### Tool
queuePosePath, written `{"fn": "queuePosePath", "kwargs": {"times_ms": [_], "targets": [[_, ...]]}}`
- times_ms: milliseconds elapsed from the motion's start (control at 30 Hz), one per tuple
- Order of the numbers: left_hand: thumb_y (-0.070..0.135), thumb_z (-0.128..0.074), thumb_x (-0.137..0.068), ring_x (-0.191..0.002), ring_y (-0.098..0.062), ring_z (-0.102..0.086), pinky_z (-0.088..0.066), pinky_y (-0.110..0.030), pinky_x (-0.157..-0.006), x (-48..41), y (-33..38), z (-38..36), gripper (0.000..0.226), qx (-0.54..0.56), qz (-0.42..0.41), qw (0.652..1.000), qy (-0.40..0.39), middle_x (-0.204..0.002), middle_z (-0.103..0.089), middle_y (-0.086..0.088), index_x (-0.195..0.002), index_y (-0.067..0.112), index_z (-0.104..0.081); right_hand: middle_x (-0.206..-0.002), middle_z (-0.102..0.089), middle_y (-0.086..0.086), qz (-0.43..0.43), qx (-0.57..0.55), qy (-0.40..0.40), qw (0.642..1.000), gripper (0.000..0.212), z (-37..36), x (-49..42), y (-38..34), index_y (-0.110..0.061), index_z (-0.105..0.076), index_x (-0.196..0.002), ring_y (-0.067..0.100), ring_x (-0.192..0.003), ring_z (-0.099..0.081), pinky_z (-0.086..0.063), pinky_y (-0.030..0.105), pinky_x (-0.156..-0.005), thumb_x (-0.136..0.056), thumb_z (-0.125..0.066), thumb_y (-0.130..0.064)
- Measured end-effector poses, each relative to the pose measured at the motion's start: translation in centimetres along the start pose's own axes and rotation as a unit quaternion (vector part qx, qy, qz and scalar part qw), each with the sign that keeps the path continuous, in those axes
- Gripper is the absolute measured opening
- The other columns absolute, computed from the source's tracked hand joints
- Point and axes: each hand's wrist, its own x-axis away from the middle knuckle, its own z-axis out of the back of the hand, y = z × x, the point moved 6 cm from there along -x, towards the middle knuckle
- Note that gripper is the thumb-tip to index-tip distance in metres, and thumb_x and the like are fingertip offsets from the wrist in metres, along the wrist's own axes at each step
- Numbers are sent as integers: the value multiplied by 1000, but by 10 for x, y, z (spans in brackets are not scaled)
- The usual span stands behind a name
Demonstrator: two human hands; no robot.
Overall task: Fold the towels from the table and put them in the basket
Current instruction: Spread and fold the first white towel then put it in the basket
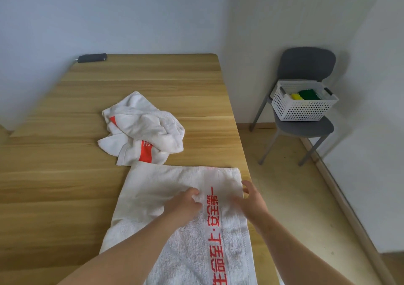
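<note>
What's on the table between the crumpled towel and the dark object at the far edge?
Nothing: in the head view, only bare wood lies between the crumpled towel and the dark object.

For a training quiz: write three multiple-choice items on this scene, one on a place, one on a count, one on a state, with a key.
1. Where does the basket stand?
A. on the chair
B. on the table
C. on the floor

2. How many white towels lie on the table?
A. one
B. two
C. four

3. How does the far towel lie?
A. neatly folded
B. rolled tight
C. crumpled

Key: 1 A, it rests on the grey seat. 2 B, the crumpled one and the flat towel under both hands. 3 C, it lies in a loose heap.
</note>
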Motion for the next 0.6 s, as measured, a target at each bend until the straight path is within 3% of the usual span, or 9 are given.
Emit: {"fn": "queuePosePath", "kwargs": {"times_ms": [67, 167, 233, 333, 400, 433, 500, 533, 600], "targets": [[26, -47, -92, -93, -13, -60, -51, -27, -76, 1, 2, -1, 48, -3, -18, 1000, -3, -130, -51, 1, -139, 30, -39, -133, -48, 7, -11, -9, 15, 1000, 60, 1, 10, 6, -18, -33, -143, 17, -99, -56, -45, 18, -66, -88, -58, -12], [27, -48, -92, -128, -19, -44, -42, -32, -102, 6, 4, -6, 57, -51, -53, 997, -4, -148, -36, 2, -146, 31, -28, -100, -57, 3, -41, -33, 33, 998, 57, 2, 32, 18, -15, -35, -140, 11, -74, -57, -43, 20, -55, -87, -57, -11], [29, -48, -93, -138, -19, -32, -33, -33, -108, 20, 5, -14, 60, -90, -82, 993, -5, -154, -24, 7, -147, 32, -23, -85, -57, -1, -47, -44, 54, 996, 54, 5, 50, 27, -15, -39, -136, 9, -66, -54, -43, 20, -52, -86, -57, -9], [30, -47, -92, -144, -16, -11, -12, -38, -116, 50, -4, -28, 57, -190, -109, 975, 44, -153, -18, 13, -145, 33, -26, -81, -58, -4, -59, -54, 78, 994, 47, 6, 78, 46, -16, -44, -130, 10, -65, -55, -44, 21, -52, -85, -56, -7], [30, -52, -89, -141, -17, -16, -12, -39, -114, 66, -16, -35, 52, -222, -124, 962, 103, -146, -26, 12, -138, 33, -37, -83, -58, -5, -86, -52, 67, 993, 40, 2, 95, 60, -16, -47, -123, 12, -70, -58, -48, 23, -55, -85, -57, -9], [31, -60, -83, -136, -20, -29, -22, -42, -110, 75, -20, -36, 50, -235, -139, 951, 144, -139, -37, 8, -131, 31, -47, -83, -59, -5, -98, -49, 63, 992, 35, 1, 101, 68, -16, -48, -118, 13, -71, -59, -50, 24, -56, -85, -57, -11], [30, -82, -59, -104, -24, -59, -47, -41, -86, 89, -26, -35, 47, -249, -167, 927, 225, -108, -59, 3, -102, 26, -65, -84, -62, -1, -105, -31, 57, 992, 24, 0, 112, 79, -16, -52, -107, 16, -72, -61, -51, 28, -60, -84, -56, -13], [28, -87, -48, -84, -23, -63, -51, -37, -72, 95, -30, -33, 45, -254, -171, 916, 261, -90, -61, 3, -88, 25, -66, -84, -64, 1, -103, -19, 51, 993, 19, -1, 116, 82, -15, -55, -102, 17, -71, -61, -51, 29, -61, -83, -55, -14], [22, -87, -47, -64, -18, -57, -44, -29, -57, 109, -39, -32, 37, -241, -159, 914, 285, -71, -56, 5, -73, 22, -60, -82, -66, 5, -102, -5, 37, 994, 11, -3, 123, 89, -13, -59, -91, 20, -69, -61, -51, 29, -59, -81, -54, -13]]}}
